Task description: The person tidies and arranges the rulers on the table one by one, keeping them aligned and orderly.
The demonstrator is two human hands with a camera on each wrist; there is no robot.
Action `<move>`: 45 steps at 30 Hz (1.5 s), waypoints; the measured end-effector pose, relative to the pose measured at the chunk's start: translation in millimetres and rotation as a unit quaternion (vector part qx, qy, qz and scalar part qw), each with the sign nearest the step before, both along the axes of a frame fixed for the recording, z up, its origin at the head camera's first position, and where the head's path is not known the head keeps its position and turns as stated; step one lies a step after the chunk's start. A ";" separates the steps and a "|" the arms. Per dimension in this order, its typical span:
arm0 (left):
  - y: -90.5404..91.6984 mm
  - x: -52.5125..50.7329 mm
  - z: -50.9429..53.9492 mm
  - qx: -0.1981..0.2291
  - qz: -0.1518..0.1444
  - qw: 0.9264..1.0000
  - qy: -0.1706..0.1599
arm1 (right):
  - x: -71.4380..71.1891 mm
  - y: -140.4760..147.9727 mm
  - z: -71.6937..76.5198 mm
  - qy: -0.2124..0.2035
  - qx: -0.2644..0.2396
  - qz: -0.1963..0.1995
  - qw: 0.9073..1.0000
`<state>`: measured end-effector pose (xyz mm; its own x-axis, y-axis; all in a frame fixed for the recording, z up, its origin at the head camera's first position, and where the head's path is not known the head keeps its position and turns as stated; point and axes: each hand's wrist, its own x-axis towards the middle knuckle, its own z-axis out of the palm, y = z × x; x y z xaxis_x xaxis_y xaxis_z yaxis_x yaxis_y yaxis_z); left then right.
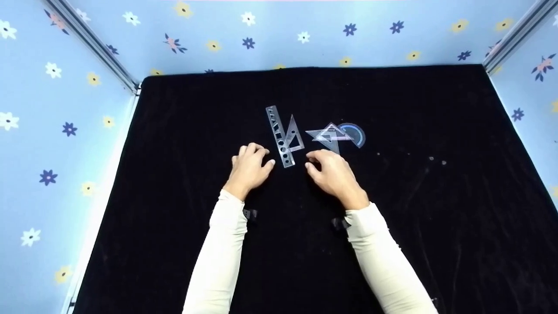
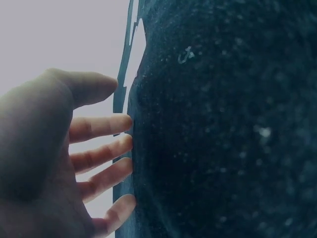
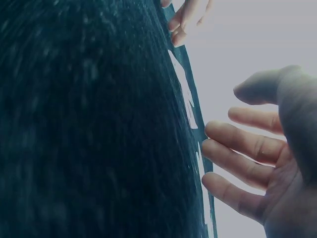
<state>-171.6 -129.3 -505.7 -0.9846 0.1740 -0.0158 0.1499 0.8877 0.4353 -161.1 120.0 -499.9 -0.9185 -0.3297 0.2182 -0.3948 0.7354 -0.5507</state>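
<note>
My left hand (image 1: 249,168) hovers or rests low beside a clear stencil ruler (image 1: 279,132), fingers loosely bent, holding nothing. The ruler has cut-out shapes. A clear set square (image 1: 292,126) partly overlaps its right edge. My right hand (image 1: 332,174), fingers relaxed and nothing held, is just below another clear set square (image 1: 333,146). A pink-edged set square (image 1: 344,134) overlaps that one, and a blue-marked protractor (image 1: 358,134) lies against its right side. In the left wrist view, the left hand's fingers (image 2: 101,151) are spread; whether they touch the cloth is unclear.
A black cloth (image 1: 174,244) covers the table, with small pale specks (image 1: 437,160) at right. Blue flowered panels (image 1: 279,35) stand at the back and sides, joined by metal posts (image 1: 93,46). Both wrists carry small black cameras (image 1: 250,214).
</note>
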 end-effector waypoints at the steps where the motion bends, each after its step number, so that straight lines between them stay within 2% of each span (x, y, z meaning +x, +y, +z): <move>1: -0.1 0.3 -0.8 0.003 0.000 1.000 -0.003 | 0.2 -1.5 -0.5 -0.002 0.000 0.002 1.000; 16: -1.4 -3.2 -4.8 0.034 0.029 0.999 -0.010 | -2.2 -21.6 -10.4 -0.011 -0.033 0.020 0.999; 27: -1.0 -9.3 -0.5 0.024 0.029 0.999 -0.024 | 0.1 -23.8 -9.5 -0.029 -0.036 0.041 0.998; 31: -1.4 -14.6 0.8 0.015 0.027 0.999 -0.022 | 1.6 -24.8 -10.3 -0.032 -0.029 0.055 0.998; 38: 3.9 -30.0 10.1 -0.001 0.019 0.999 -0.036 | 2.9 -21.9 -14.7 -0.025 -0.034 0.061 0.997; 41: 6.0 -34.0 11.7 0.014 0.023 0.999 -0.047 | 4.0 -22.7 -15.4 -0.020 -0.028 0.070 0.997; 45: 7.7 -37.2 11.4 0.047 0.045 0.996 -0.057 | 4.3 -24.9 -14.2 -0.020 -0.016 0.085 0.996</move>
